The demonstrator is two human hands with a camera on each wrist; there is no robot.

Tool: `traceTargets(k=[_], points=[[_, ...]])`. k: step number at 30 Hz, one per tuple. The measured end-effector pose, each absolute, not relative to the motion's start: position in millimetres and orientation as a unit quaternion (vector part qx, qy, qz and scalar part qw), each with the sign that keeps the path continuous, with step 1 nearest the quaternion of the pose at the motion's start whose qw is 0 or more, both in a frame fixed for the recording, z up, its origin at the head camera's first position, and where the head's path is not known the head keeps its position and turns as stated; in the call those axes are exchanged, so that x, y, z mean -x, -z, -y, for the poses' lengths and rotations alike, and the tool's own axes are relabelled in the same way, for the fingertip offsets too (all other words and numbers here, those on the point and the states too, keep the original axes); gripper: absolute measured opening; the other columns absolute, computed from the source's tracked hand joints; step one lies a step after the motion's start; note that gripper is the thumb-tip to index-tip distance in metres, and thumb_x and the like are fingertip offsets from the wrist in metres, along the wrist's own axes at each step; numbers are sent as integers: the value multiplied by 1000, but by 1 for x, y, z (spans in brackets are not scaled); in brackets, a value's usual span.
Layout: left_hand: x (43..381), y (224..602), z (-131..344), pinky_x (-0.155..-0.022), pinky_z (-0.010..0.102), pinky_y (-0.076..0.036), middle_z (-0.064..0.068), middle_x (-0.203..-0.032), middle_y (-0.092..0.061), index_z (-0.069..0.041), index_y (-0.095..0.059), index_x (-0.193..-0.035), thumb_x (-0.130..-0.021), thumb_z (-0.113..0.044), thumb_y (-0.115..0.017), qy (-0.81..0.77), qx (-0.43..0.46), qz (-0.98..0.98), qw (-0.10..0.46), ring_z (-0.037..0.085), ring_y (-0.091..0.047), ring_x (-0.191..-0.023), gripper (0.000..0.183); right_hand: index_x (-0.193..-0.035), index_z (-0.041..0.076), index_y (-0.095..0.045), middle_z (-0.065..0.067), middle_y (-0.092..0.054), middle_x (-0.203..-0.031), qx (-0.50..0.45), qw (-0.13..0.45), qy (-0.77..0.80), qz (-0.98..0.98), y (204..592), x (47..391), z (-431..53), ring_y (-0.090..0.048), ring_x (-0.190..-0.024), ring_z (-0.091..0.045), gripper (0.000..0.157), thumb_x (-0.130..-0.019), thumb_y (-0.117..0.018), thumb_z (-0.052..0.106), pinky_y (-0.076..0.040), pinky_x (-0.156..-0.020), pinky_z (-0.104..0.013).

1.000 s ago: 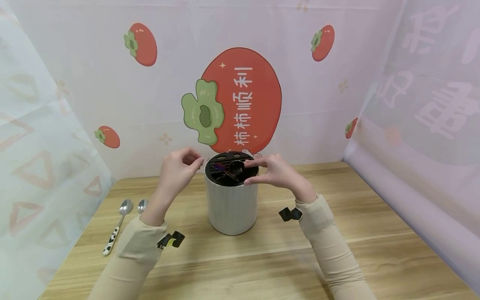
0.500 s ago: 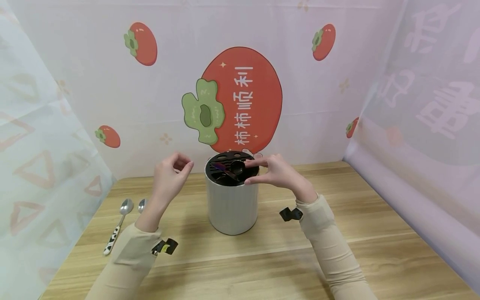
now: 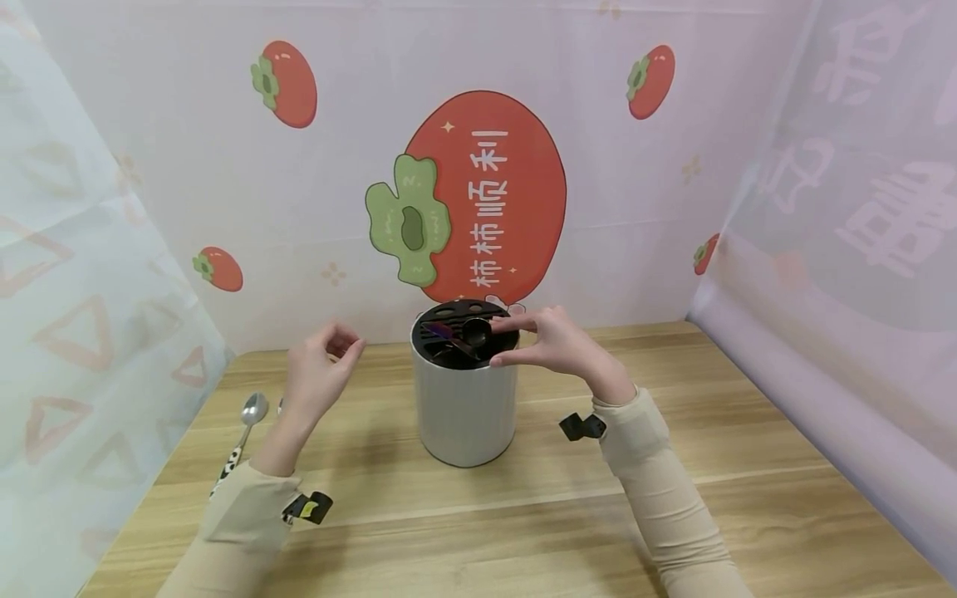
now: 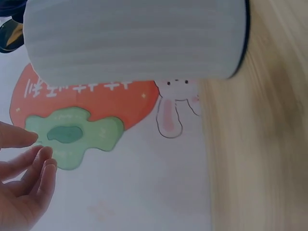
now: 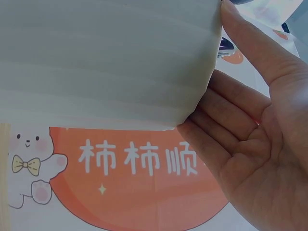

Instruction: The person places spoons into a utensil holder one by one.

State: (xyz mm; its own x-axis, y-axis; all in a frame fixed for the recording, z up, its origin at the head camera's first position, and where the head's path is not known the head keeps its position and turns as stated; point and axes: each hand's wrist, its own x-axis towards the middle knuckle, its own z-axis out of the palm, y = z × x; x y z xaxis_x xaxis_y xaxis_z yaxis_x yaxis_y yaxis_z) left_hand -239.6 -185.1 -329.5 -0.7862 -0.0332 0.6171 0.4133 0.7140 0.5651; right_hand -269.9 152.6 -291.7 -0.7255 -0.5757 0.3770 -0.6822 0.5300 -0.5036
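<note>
A white cylindrical utensil holder (image 3: pixel 465 415) stands upright on the table, topped by a black slotted lid (image 3: pixel 447 314). Dark, shiny utensils stick out of the lid, among them a round-bowled spoon (image 3: pixel 476 333) and a flat, purplish piece (image 3: pixel 439 330). My right hand (image 3: pixel 557 345) holds the holder's upper right rim, thumb at the front and fingers farther back; the right wrist view shows the fingers (image 5: pixel 236 106) partly behind the rim. To the left of the holder, apart from it, my left hand (image 3: pixel 317 374) hangs in the air with loosely bent fingers and nothing in them.
A metal spoon (image 3: pixel 254 409) with a black-and-white patterned handle lies at the table's left side. Beside it, another metal utensil is almost wholly hidden by my left forearm. A fabric backdrop (image 3: pixel 336 183) with printed persimmons rises behind the wooden table (image 3: pixel 463 540).
My left hand has moved away from the holder, to the left and slightly down, covering more of the second utensil. The right hand has kept its place on the rim.
</note>
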Motion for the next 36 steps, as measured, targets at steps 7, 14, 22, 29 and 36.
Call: traceTargets(k=[7,14,22,29,36], points=[[238,342,202,-59,20,-46,6,-76,-66,-7,-64,-85,-88,-15,-66,332,94,885,312,16,-58,-68,9,-114,18,-70,4,-70,-113,-359,83,-323,872,292,270,-153,-59,-116,-11,51,-72,-79,44,-46,-102,-39],[241,355,222,-60,22,-46,7,-77,-66,-7,-65,-86,-86,-13,-68,306,72,899,305,19,-61,-70,7,-114,18,-71,4,-70,-113,-360,83,-324,871,292,271,-153,-59,-116,-12,50,-72,-79,44,-45,-102,-41],[241,368,242,-58,18,-45,9,-76,-67,-5,-65,-84,-82,-8,-69,293,57,904,305,18,-60,-68,5,-114,18,-71,5,-70,-112,-362,88,-322,870,294,272,-153,-59,-116,-10,50,-71,-79,44,-46,-102,-39],[240,377,257,-58,25,-45,7,-74,-67,-7,-65,-84,-82,-9,-68,278,38,915,289,15,-60,-64,4,-113,18,-71,5,-70,-112,-364,91,-323,869,293,272,-153,-59,-116,-10,49,-72,-80,43,-46,-101,-39],[240,385,271,-59,29,-42,10,-77,-68,-5,-64,-86,-85,-11,-64,266,16,930,254,21,-61,-66,6,-114,19,-71,6,-70,-112,-362,90,-320,871,294,273,-153,-59,-115,-9,49,-72,-79,45,-46,-102,-38]])
